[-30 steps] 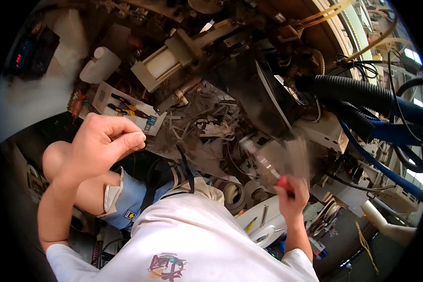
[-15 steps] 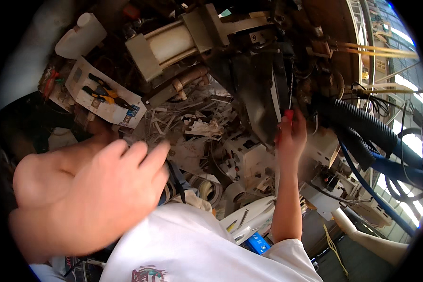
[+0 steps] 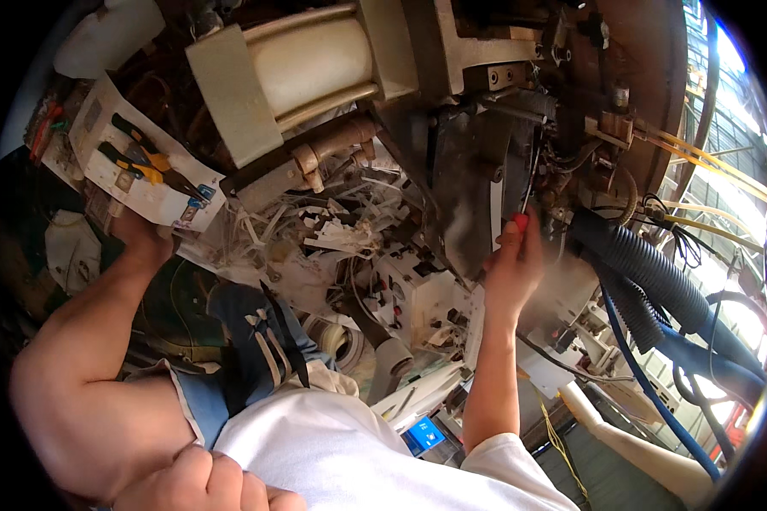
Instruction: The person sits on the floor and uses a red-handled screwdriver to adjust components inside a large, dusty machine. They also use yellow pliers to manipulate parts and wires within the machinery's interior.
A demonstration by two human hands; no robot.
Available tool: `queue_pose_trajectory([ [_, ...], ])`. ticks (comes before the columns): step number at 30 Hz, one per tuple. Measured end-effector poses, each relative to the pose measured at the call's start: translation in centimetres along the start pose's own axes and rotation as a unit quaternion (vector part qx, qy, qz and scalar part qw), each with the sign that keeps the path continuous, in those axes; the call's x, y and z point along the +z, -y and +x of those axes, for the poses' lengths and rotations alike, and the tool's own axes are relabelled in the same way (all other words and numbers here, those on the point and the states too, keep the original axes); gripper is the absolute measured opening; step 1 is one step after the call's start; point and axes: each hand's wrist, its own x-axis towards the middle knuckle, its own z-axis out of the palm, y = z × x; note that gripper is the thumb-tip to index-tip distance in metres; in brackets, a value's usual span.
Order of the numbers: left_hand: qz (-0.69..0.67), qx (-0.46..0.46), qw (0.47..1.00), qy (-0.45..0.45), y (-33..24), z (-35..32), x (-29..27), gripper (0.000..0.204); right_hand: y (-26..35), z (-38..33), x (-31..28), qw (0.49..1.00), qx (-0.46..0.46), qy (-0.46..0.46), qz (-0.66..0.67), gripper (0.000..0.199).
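My right hand [image 3: 513, 264] is closed around a screwdriver [image 3: 521, 221] with a red handle. Its thin shaft points up and away into the machine, beside a dark upright plate [image 3: 473, 170]; what the tip touches is hidden among the dark parts. Down at the lower edge, my left hand [image 3: 204, 487] lies by my bare thigh with its fingers curled in. The palm is out of sight, so I cannot make out whether anything is in it.
Pliers [image 3: 149, 162] with yellow and black handles lie on a white sheet at left. A big cylinder [image 3: 311, 66] crosses the top. Shredded strips [image 3: 341, 226] litter the middle. Black corrugated hoses [image 3: 648, 255] run at right. A white jug [image 3: 111, 38] stands far left.
My left hand has dropped from mid-view to the lower edge, uncovering my leg and blue shorts. The view has shifted, bringing the machine closer. My right hand still grips the screwdriver.
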Motion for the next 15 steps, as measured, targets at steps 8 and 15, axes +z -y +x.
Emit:
queue_pose_trajectory([
  [8,-0.012,-0.006,0.999,0.038,-1.0,0.0,-1.1,0.015,-1.6,0.9,-0.5,1.000,-0.026,-0.002,0.011,0.046],
  [15,-0.025,-0.019,0.996,0.082,-2.0,0.1,-2.2,0.014,0.3,0.7,0.2,0.998,0.018,0.013,0.053,0.047],
])
